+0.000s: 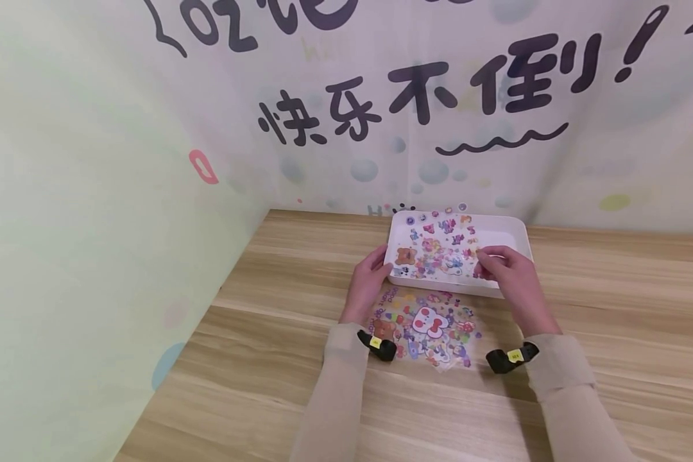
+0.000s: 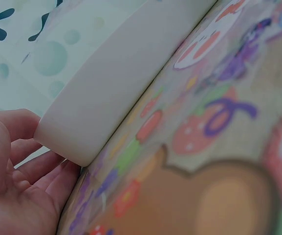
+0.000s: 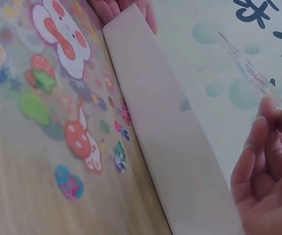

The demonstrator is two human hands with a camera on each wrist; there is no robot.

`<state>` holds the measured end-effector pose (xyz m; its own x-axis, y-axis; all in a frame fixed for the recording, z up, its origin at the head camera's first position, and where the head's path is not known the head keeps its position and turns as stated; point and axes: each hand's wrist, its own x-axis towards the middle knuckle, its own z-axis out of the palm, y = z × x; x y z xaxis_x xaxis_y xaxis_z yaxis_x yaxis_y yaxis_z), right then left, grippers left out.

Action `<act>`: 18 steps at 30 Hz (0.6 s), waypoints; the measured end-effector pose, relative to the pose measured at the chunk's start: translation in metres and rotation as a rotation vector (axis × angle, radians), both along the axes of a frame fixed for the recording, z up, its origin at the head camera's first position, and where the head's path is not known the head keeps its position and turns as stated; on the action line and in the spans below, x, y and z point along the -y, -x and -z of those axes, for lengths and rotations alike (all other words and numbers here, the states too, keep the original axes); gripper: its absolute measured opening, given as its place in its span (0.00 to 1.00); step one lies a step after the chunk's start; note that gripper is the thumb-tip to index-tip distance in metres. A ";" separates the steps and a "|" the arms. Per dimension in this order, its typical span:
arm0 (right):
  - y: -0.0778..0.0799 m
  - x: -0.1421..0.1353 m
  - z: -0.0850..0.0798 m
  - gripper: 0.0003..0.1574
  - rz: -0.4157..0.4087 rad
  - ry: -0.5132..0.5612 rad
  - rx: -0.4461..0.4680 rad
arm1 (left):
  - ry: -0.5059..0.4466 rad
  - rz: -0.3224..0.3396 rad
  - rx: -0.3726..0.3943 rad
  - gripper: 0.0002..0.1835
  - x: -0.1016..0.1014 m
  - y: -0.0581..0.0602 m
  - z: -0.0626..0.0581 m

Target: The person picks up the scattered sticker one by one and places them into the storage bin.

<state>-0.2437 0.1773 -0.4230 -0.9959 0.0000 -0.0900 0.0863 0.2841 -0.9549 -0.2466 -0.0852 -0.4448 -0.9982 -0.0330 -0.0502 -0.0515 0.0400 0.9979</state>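
A white shallow tray (image 1: 511, 239) stands near the back of the table. My left hand (image 1: 367, 282) grips its left front corner, thumb and fingers about the tray wall (image 2: 101, 93). Over the tray, my right hand (image 1: 507, 273) pinches the edge of a clear sticker sheet (image 1: 439, 247) printed with small colourful figures. In the right wrist view this sheet (image 3: 253, 73) appears nearly edge-on, held between thumb and forefinger. A second clear sheet of stickers (image 1: 430, 323), with a white rabbit and a brown bear, lies flat on the table in front of the tray.
The wooden table (image 1: 254, 385) extends to both sides. Behind it hangs a pale cloth (image 1: 346, 173) with dark lettering and bubbles, and another pale cloth wall (image 1: 92, 224) runs along the left. Black wrist cameras (image 1: 384, 348) sit on both sleeves.
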 end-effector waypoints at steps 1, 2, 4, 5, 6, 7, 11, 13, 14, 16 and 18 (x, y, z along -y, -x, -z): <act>-0.002 0.002 -0.004 0.37 -0.003 0.004 0.001 | 0.001 0.004 0.001 0.24 0.000 -0.002 -0.003; -0.004 0.004 -0.007 0.37 0.001 0.007 0.001 | 0.006 0.007 0.003 0.24 -0.001 -0.004 -0.007; -0.007 0.007 -0.012 0.38 0.003 0.005 -0.006 | 0.019 0.009 0.006 0.24 -0.001 -0.008 -0.013; -0.007 0.007 -0.014 0.38 0.006 0.000 -0.006 | 0.025 0.009 0.004 0.24 -0.002 -0.010 -0.016; -0.006 0.007 -0.013 0.37 0.005 0.002 -0.005 | 0.030 0.009 0.001 0.24 -0.003 -0.011 -0.018; -0.004 0.007 -0.011 0.37 0.010 -0.003 0.002 | 0.031 0.009 -0.002 0.24 -0.003 -0.012 -0.018; 0.008 0.003 0.004 0.35 -0.003 0.000 -0.012 | 0.015 0.000 -0.006 0.24 -0.002 -0.008 -0.012; 0.019 0.000 0.020 0.35 0.013 -0.008 -0.027 | 0.013 -0.008 -0.007 0.23 -0.001 -0.004 -0.004; 0.025 -0.002 0.029 0.36 0.015 -0.007 -0.041 | 0.015 -0.012 -0.008 0.23 -0.001 -0.002 -0.001; 0.036 -0.005 0.047 0.36 0.028 -0.012 -0.055 | 0.024 -0.021 -0.011 0.23 -0.001 0.002 0.006; 0.043 -0.005 0.057 0.36 0.046 -0.010 -0.066 | 0.036 -0.027 -0.011 0.22 -0.001 0.003 0.009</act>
<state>-0.2868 0.1825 -0.4804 -0.9986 0.0468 -0.0239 0.0365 0.2913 -0.9559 -0.2493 -0.0844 -0.4538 -0.9974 -0.0618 -0.0373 -0.0419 0.0748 0.9963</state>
